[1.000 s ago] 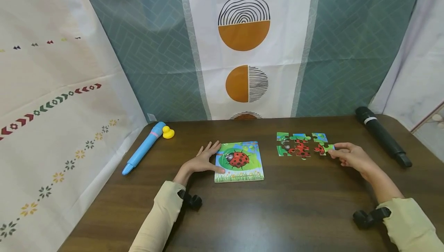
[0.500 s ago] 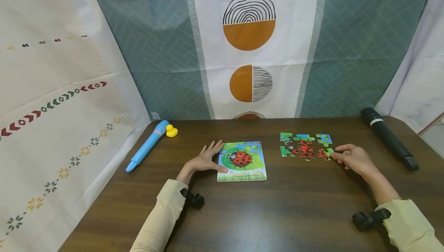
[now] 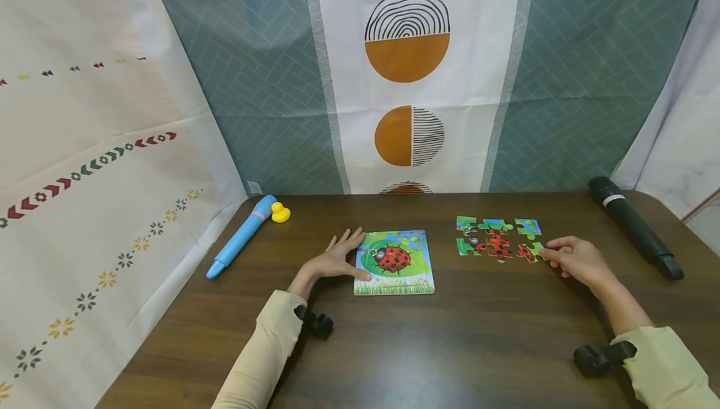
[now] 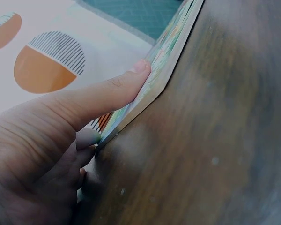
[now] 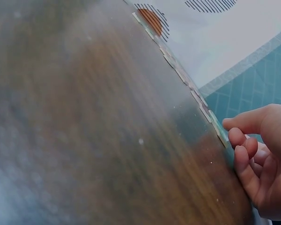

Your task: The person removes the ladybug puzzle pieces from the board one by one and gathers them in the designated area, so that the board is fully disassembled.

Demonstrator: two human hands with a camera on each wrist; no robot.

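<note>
Left hand (image 3: 332, 262) lies flat, fingers straight, against the left edge of the ladybird puzzle board (image 3: 395, 261), thumb on its near corner (wrist view confirms contact). Right hand (image 3: 576, 259), fingers curled, pinches the end puzzle piece (image 3: 533, 251) in the near row of the loose pieces (image 3: 495, 237) right of the board. All on the dark wooden table (image 3: 450, 346).

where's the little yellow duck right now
In the head view the yellow duck sits at the far left of the table, right beside the top end of the blue pen, well left of the ladybird puzzle board.
</note>
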